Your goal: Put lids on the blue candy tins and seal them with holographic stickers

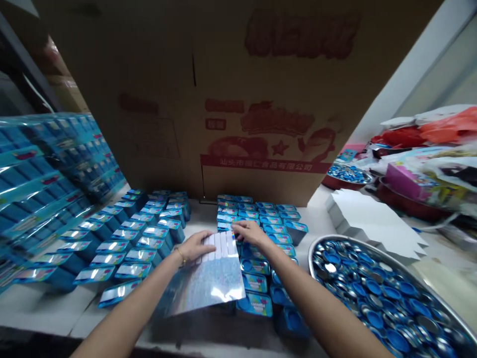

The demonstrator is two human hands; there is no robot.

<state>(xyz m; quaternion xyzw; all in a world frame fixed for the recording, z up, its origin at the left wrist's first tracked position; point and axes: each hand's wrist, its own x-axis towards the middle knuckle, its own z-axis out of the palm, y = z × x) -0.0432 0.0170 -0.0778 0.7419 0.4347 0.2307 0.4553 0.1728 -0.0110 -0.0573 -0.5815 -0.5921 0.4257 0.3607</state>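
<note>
A shiny, light-blue sheet with white strips across its upper part (219, 276) is held up in front of me, tilted over the tins. My left hand (196, 247) grips its upper left side, thumb lying across the strips. At the upper right corner, the fingers of my right hand (250, 232) are pinched together on the sheet's edge. Beneath and beside the sheet stand rows of small blue tins with printed lids (255, 304). Part of these rows is hidden by the sheet and my right forearm.
More blue tins (124, 256) stand in rows on the left, beside stacked wrapped packs (33, 174). A large cardboard box (179, 144) rises behind. At right are a metal basin (311, 253) of blue and silver caps, a white card stack (368, 214) and heaped bags (447, 129).
</note>
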